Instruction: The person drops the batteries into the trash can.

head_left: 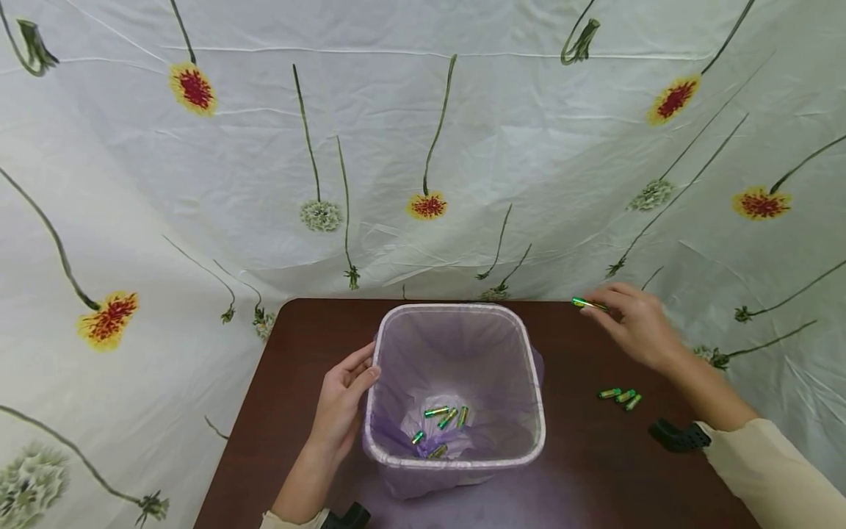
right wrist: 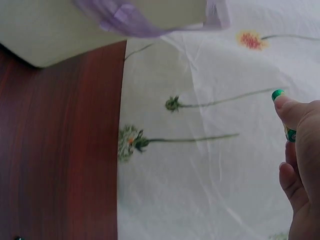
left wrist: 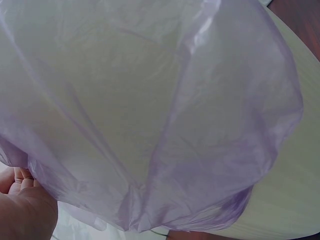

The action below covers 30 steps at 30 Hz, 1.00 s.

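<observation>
A waste bin (head_left: 456,464) lined with a thin purple bag stands on the dark table. My left hand (head_left: 344,400) holds its left rim, thumb near the top edge; in the left wrist view the hand (left wrist: 27,207) is at the lower left, beside the bag (left wrist: 210,125). Several green-and-gold batteries (head_left: 437,412) lie at the bottom of the bin. To the right, raised near the table's back edge, my right hand (head_left: 637,323) pinches a battery (head_left: 581,302) between thumb and fingers. The right wrist view shows both ends of that battery (right wrist: 278,94) poking past the thumb.
Three more batteries (head_left: 625,397) lie close together on the table (head_left: 575,455), right of the bin. A white cloth (head_left: 396,147) printed with flowers hangs behind the table and along both sides. Dark bands (head_left: 679,436) sit at both wrists.
</observation>
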### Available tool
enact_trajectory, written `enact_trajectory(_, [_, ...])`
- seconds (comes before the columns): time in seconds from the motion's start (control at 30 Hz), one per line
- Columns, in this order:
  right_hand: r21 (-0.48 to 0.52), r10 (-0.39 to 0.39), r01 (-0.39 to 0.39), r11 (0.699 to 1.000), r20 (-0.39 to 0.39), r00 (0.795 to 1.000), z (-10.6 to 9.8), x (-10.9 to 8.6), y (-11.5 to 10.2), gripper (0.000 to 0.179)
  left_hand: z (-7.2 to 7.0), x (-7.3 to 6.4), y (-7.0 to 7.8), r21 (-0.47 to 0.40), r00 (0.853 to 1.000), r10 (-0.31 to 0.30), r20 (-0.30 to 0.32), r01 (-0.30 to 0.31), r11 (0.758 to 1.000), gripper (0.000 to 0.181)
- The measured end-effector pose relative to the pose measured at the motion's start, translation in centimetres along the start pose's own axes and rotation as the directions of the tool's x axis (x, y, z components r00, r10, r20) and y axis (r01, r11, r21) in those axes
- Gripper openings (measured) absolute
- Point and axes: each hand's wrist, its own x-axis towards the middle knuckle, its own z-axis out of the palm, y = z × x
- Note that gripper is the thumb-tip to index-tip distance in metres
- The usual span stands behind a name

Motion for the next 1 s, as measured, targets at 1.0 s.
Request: enact_trajectory(1.0, [0.165,-0.274,0.266,0.95,0.028,0.961,4.5,6.1,-5.5,0.03,0.1,0.0,-0.1,-0.022,1.0,0.002,0.001,-0.002,1.0,0.047])
